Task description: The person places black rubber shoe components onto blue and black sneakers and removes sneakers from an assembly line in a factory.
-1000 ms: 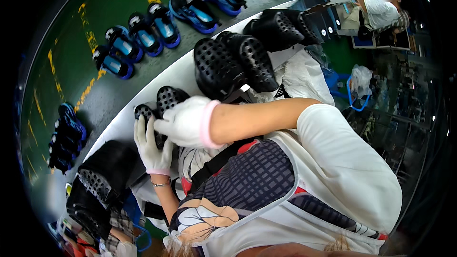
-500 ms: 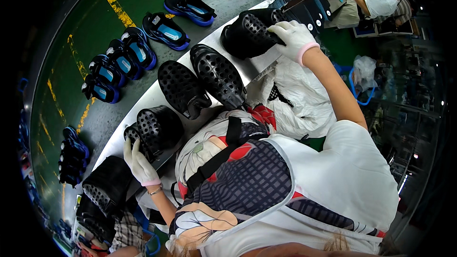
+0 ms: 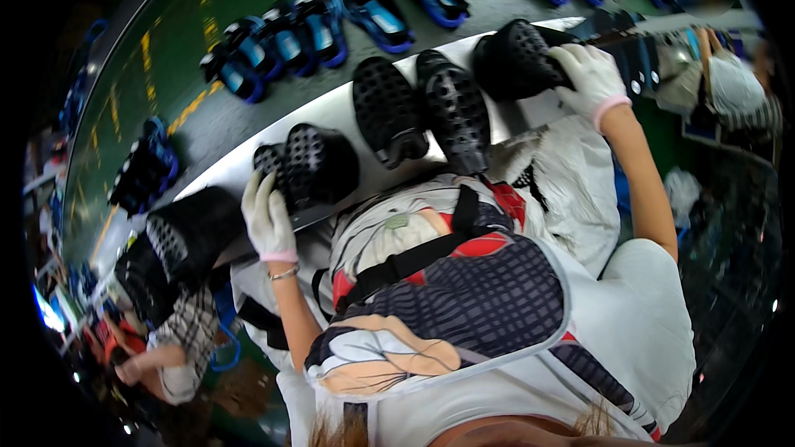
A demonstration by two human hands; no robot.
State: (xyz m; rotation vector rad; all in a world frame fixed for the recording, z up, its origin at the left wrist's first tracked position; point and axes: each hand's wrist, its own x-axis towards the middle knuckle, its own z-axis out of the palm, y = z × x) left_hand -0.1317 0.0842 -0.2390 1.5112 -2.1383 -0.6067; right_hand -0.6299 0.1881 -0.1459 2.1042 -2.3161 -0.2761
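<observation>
Black shoe-shaped pieces with round holes in their soles stand in pairs along a metal ledge in front of me. My right hand (image 3: 590, 81), in a white glove, has its fingers curled on the end of the rightmost black shoe-shaped piece (image 3: 517, 62). My left hand (image 3: 270, 219), also gloved, rests its outstretched fingers against the side of a smaller holed piece (image 3: 272, 167). A larger holed piece (image 3: 319, 167) leans right beside that one. Between my hands stand two more, a left one (image 3: 387, 108) and a right one (image 3: 454, 108).
Past the metal ledge (image 3: 248, 149), black-and-blue shoes (image 3: 377, 12) sit in a row on a green surface with yellow lines. More black pieces (image 3: 195, 228) stand at the left. White sacking (image 3: 580, 190) lies by my right side. Other people (image 3: 170, 356) are at both sides.
The whole view has turned, so the ledge and shoes appear shifted to the right and upward at left. Both hands stay at the same black pieces; the left fingers sit more to the side.
</observation>
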